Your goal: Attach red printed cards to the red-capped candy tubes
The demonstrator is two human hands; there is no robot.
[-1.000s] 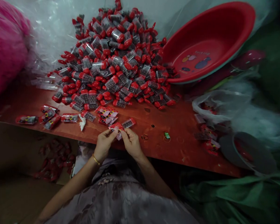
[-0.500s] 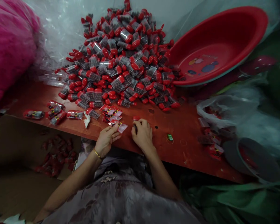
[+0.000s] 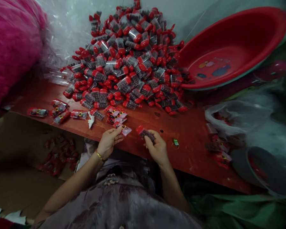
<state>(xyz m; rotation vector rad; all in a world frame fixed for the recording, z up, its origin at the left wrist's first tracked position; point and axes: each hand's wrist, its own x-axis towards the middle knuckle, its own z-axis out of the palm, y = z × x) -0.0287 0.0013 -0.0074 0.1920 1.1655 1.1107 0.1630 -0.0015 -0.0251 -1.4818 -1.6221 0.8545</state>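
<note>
My left hand (image 3: pixel 110 141) pinches a small printed plastic packet (image 3: pixel 125 129) between thumb and fingers, just over the table's near edge. More printed packets (image 3: pixel 116 114) lie in an overlapping stack right behind it. In my right hand (image 3: pixel 157 147) is a small clear container with a red cap and dark contents (image 3: pixel 146 133), its red end pointing left toward the packet. A gap separates the container from the packet. Behind both hands rises a big heap of the same red-capped containers (image 3: pixel 131 63).
Filled packets (image 3: pixel 78 114) and a white scrap (image 3: pixel 91 120) lie at left. A cardboard box (image 3: pixel 16 149) below holds several red packets (image 3: pixel 59 156). To the right are a red basin (image 3: pixel 231 54), a small green item (image 3: pixel 175 142), a plastic bag (image 3: pixel 240 109) and a grey round container (image 3: pixel 262 168).
My right hand has turned and lifted the red-capped container, moving slightly right, so more of it shows. My left hand keeps its pinch on the packet. The view has shifted slightly.
</note>
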